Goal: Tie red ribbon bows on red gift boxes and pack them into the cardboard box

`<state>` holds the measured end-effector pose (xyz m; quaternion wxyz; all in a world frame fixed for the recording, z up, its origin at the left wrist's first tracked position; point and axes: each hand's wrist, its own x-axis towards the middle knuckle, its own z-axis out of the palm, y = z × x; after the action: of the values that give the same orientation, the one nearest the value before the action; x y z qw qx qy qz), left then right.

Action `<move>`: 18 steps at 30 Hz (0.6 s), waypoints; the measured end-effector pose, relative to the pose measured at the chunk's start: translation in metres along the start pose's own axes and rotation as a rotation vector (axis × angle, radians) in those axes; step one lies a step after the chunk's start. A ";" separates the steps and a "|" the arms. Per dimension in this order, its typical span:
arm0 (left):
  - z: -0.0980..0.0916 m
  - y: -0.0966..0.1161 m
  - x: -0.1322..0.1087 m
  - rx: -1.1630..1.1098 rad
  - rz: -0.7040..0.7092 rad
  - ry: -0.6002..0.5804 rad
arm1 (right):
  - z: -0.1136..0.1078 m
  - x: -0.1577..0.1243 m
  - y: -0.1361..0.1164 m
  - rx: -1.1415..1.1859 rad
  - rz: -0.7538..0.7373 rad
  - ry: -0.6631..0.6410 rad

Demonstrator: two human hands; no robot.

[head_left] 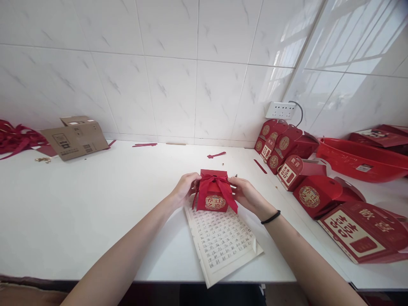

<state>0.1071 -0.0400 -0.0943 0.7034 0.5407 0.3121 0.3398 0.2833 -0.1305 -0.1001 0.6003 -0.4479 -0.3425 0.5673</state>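
A small red gift box (214, 199) with a gold emblem on its front stands at the middle of the white table (95, 204). A red ribbon (219, 185) is tied across its top, with tails hanging down the front. My left hand (185, 186) grips the box's left side with curled fingers. My right hand (245, 193) holds the right side, fingers pinched near the ribbon. The box rests on the far end of a sheet of paper (221, 240) covered in rows of writing.
Several red gift boxes (288, 148) lie along the right side, with a larger flat red box (363, 231) nearest me. A red basin (360, 159) sits at far right. A flattened cardboard box (76, 138) and loose red ribbons (15, 138) lie at back left.
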 end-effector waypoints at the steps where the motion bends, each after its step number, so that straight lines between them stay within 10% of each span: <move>1: -0.001 0.000 0.001 -0.004 0.001 -0.012 | -0.001 0.000 0.000 0.003 -0.001 -0.015; 18: -0.005 -0.010 0.003 0.156 0.296 -0.208 | -0.004 0.003 -0.001 -0.314 -0.464 0.082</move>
<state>0.1063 -0.0368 -0.1057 0.6303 0.6656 0.1803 0.3565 0.2874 -0.1283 -0.1011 0.6507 -0.4677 -0.4951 0.3359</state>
